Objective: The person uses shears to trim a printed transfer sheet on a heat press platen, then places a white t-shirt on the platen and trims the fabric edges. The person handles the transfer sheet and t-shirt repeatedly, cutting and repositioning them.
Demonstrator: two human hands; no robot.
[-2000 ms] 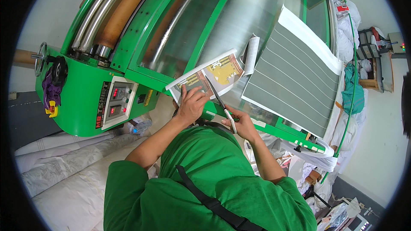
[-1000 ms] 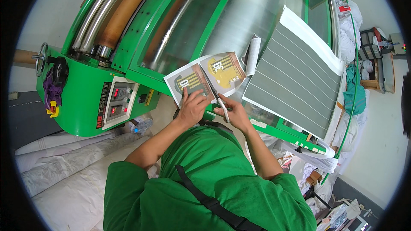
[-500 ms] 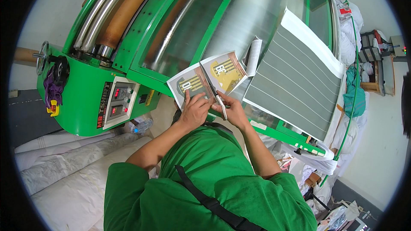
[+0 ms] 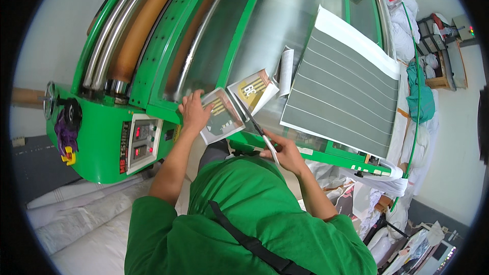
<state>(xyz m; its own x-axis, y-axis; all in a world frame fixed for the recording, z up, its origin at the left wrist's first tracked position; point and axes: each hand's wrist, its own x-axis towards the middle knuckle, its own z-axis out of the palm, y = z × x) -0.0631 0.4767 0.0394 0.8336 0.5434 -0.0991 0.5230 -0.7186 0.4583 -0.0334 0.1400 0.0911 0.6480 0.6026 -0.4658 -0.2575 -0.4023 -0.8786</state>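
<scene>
My right hand (image 4: pixel 286 154) is closed around the white handles of the scissors (image 4: pixel 249 113), whose dark blades point up and left. My left hand (image 4: pixel 194 114) grips the left edge of a printed paper piece (image 4: pixel 222 122), which bears a grey and yellow-striped jersey picture. Part of that piece hangs past the machine's front edge. Beyond the blades lies a second printed piece (image 4: pixel 254 87) with a yellow jersey picture, its right side curled up. A gap shows between the two pieces near the blades.
A large green machine (image 4: pixel 97 147) with long rollers (image 4: pixel 136 30) and a glossy cover spans the front. On it rest a grey sheet with white lines (image 4: pixel 346 86) and a small white paper roll (image 4: pixel 286 71). Wrapped rolls (image 4: pixel 91 219) lie lower left; white bundles (image 4: pixel 402 35) stand right.
The printed sheet, joined before, is now in two pieces. My left hand has moved left with one piece. My right hand and the scissors have shifted slightly right and down. The view has shifted.
</scene>
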